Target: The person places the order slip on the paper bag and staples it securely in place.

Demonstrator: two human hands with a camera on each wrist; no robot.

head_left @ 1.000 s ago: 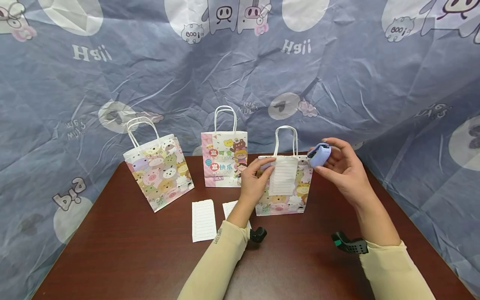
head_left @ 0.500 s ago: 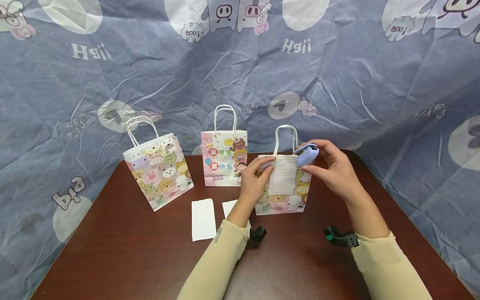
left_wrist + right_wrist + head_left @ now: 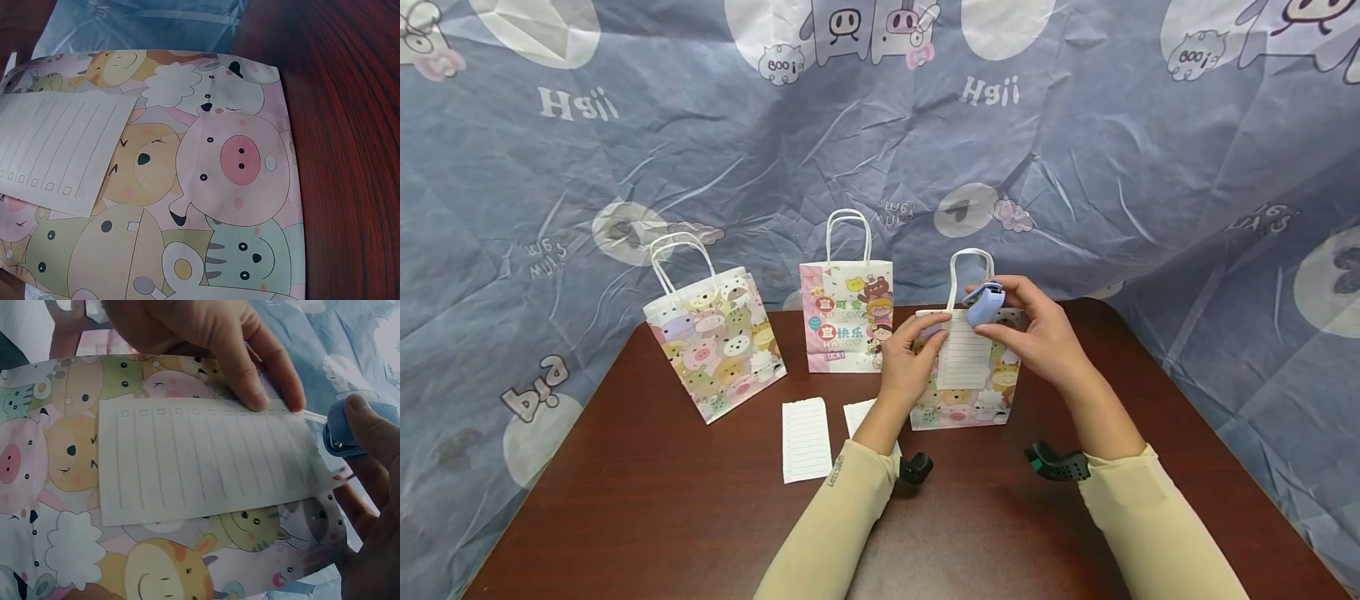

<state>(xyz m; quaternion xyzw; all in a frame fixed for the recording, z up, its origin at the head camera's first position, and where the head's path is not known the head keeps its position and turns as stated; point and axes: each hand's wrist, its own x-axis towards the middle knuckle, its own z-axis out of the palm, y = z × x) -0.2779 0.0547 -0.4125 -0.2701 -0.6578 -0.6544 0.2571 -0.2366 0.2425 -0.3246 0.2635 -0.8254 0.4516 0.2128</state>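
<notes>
Against the front of a paper gift bag (image 3: pixel 958 414) with cartoon animals lies a lined paper sheet (image 3: pixel 964 358). My left hand (image 3: pixel 908 360) pinches the sheet and the bag together at the top left edge. My right hand (image 3: pixel 1037 329) holds a small blue stapler (image 3: pixel 985 308) at the bag's top edge, below the white handle. In the right wrist view, the stapler's (image 3: pixel 340 428) open mouth faces the sheet's (image 3: pixel 206 462) torn top end, with the thumb over it. The left wrist view shows the bag's (image 3: pixel 237 169) lower front and part of the sheet.
A pink-and-white gift bag (image 3: pixel 848 321) stands at the middle back. Another animal-print bag (image 3: pixel 718 346) leans at the left. A lined sheet (image 3: pixel 807 440) lies on the brown table (image 3: pixel 700 525), and a second sheet (image 3: pixel 856 414) is partly under my left forearm. Printed cloth (image 3: pixel 737 158) hangs behind.
My right hand has moved left with the stapler, from beside the bag's right edge to the top of the sheet. The left hand stays where it was.
</notes>
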